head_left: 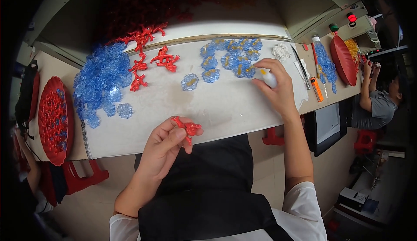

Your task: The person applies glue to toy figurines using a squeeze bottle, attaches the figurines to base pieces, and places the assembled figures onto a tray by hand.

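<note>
My left hand (161, 144) is closed on a small glossy red plastic figure (190, 129), pinched between thumb and fingers above the table's front edge. My right hand (280, 87) is over the right of the white work surface, curled round a small white rounded object with a yellow spot (268, 78), partly hidden by the fingers. Its index finger and thumb reach toward the nearest of several blue clear flower-shaped pieces (227, 61) with yellowish marks. One such piece (190, 82) lies apart to the left. Other red figures (165, 59) lie farther back.
A heap of blue clear pieces (102, 76) lies at the left, beside a red oval tray (69, 110) of red figures. At the right are crumpled white material (281, 52), an orange-wrapped object (316, 89) and another red tray (341, 63). A co-worker (378, 104) is at far right.
</note>
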Motion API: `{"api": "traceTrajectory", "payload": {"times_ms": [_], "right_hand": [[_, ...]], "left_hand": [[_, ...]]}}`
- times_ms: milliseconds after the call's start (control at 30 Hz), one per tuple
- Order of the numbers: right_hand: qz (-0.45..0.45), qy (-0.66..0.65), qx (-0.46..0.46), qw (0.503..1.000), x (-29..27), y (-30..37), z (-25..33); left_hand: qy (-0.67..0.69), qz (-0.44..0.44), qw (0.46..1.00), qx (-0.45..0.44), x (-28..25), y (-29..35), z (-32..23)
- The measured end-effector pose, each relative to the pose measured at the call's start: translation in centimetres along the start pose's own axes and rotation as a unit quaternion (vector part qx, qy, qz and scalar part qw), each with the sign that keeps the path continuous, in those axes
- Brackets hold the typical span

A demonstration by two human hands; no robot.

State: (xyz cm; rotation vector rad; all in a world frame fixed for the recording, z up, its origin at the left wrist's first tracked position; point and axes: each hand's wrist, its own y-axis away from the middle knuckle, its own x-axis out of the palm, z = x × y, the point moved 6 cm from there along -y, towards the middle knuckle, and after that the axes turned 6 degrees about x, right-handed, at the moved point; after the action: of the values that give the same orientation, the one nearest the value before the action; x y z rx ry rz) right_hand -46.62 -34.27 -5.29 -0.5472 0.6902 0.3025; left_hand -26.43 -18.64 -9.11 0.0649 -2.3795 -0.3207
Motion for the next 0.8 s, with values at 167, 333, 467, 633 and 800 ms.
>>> {"api": "traceTrajectory", "payload": {"times_ms": [167,333,467,633,800], "right_hand": [[0.008,0.103,0.022,0.994,1.4,-0.2,1.0],[-0.014,0.074,0.014,0.997,0.6,1.7,1.3],[0.003,-0.208,0.167,0.964,1.0,4.3,2.0],[0.055,-0.434,0.135,0.889,2.5,6.1,5.1],[0.103,-0.597,0.162,0.779,4.3,6.6,6.7]], "left_hand": [[-0.002,-0.013,1.0,-0.005,-0.2,-0.2,-0.1],[-0.016,-0.021,0.999,-0.03,-0.3,-0.1,0.1],[-0.027,-0.007,0.999,-0.028,-0.2,-0.2,0.2],[-0.027,0.018,0.999,-0.019,0.4,0.1,0.3],[0.011,0.054,0.997,-0.056,1.5,0.5,0.8]]}}
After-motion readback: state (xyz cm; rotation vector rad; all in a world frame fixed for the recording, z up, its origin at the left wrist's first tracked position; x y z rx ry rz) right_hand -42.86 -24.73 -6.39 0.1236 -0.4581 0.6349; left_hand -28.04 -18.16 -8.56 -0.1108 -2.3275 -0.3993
